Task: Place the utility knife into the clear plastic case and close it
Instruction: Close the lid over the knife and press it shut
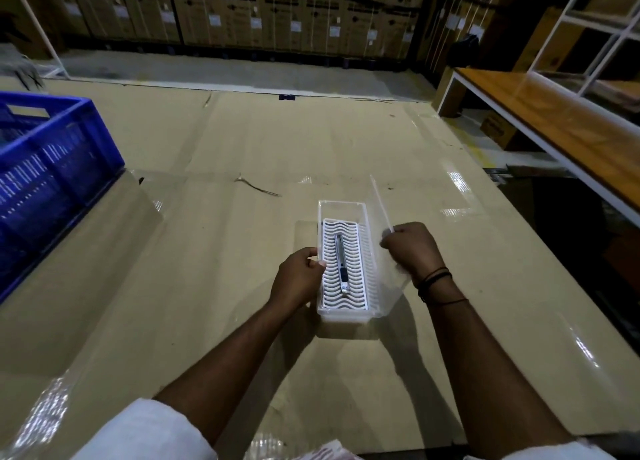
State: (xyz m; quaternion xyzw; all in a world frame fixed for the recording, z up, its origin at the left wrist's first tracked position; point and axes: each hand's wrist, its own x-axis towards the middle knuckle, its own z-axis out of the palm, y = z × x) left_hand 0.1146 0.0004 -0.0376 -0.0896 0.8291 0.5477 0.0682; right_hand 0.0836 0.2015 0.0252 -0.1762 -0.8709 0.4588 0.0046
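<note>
Looking from the far left, we see a blue crate [52, 168] sitting at the edge of the table [214, 251], which is covered in flattened cardboard under clear plastic film. A thin dry twig [258, 186] lies on the surface further in, well apart from the crate.

Near the middle, our left hand [298, 278] is closed on the left wall of the clear case [343, 316], with the thumb hooked over the rim and the fingers wrapped against the outside. Inside the case lies a white wavy insert [356, 272], and the knife [341, 264] rests flat on it, running lengthwise, with its dark grip section toward us.

On the case's right side the lid [381, 203] stands raised, tilted up on its edge, so the case is not yet shut. Our right hand [412, 250] is curled into a fist at the lid's near part, pinching its top edge. Dark bands [434, 279] circle that wrist.

Further right stands a wooden bench [554, 120] with a white frame, and stacked cardboard boxes [277, 12] line the back wall.
</note>
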